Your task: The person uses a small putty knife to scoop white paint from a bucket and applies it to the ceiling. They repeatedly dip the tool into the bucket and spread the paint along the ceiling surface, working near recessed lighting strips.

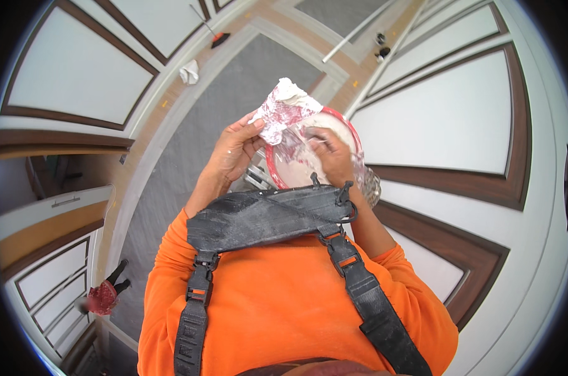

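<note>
My left hand (234, 150) pinches a flat, red-and-white sheet-like piece (281, 116) by its near edge, fingers and thumb closed on it. Thick white paste is caked over its far end. Below it sits a bucket (354, 130) with a smeared red rim, holding white paste. Over the bucket, my right hand (333, 156) has its fingers curled. A blurred, smeared blade-like shape (290, 147) lies between the hands; whether the right hand grips it is unclear.
White wall panels (441, 116) with brown trim rise close on the right. A broom (220, 40), a white crumpled bag (189, 73) and a long white pole (356, 32) are farther off. Another person (102, 297) in red is at the lower left. Grey covering (190, 141) lies on the floor.
</note>
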`<state>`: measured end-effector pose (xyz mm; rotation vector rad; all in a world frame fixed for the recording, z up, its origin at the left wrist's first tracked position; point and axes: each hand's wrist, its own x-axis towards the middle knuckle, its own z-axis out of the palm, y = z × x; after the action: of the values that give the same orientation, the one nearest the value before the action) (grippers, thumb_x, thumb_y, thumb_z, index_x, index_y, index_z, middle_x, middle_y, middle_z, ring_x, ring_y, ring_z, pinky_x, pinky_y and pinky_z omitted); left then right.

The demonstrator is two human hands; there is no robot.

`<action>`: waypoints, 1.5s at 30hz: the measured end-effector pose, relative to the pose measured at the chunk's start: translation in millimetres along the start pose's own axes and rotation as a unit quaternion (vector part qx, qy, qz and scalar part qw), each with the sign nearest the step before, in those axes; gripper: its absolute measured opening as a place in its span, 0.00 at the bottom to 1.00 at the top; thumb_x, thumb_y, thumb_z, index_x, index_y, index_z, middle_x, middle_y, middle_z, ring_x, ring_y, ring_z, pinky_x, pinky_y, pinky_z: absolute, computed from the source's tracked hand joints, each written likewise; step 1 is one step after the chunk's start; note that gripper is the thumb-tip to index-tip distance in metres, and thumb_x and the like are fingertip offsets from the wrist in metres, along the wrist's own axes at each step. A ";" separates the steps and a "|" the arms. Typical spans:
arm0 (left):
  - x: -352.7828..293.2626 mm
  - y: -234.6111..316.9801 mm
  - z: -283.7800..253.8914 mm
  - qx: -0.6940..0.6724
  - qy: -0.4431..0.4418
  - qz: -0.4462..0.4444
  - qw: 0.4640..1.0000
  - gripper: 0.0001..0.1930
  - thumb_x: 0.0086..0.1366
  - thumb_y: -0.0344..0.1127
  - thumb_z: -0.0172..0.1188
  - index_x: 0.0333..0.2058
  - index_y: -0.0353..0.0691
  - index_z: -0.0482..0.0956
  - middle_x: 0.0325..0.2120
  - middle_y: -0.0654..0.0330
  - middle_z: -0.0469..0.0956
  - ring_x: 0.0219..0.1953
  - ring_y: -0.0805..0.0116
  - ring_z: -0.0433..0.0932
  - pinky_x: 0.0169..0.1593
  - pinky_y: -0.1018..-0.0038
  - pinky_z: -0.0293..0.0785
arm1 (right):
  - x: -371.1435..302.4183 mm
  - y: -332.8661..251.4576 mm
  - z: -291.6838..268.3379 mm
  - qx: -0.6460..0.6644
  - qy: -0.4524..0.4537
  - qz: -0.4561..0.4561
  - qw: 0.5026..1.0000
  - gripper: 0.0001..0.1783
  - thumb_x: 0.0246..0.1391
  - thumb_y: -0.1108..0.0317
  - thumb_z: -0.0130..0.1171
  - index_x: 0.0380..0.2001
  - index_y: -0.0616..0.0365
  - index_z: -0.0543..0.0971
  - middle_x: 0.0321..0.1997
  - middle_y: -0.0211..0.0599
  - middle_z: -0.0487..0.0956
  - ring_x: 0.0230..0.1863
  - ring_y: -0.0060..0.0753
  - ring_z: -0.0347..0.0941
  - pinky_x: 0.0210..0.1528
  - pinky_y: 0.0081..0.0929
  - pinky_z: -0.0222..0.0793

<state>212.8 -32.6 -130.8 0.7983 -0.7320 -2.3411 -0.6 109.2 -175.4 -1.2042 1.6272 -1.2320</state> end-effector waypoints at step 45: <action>-255.7 149.4 -24.2 0.304 0.355 0.550 0.692 0.14 0.73 0.29 0.53 0.55 0.34 0.76 0.33 0.59 0.82 0.35 0.74 0.81 0.39 0.78 0.81 | -18.1 -742.6 211.6 0.509 -0.486 -0.332 0.627 0.11 0.64 0.76 0.49 0.45 0.76 0.70 0.48 0.51 0.74 0.44 0.42 0.78 0.49 0.36 0.85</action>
<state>448.2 20.9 42.5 1.0107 -1.1667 -0.5909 377.2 3.0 489.9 -1.2603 -0.4266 -1.1987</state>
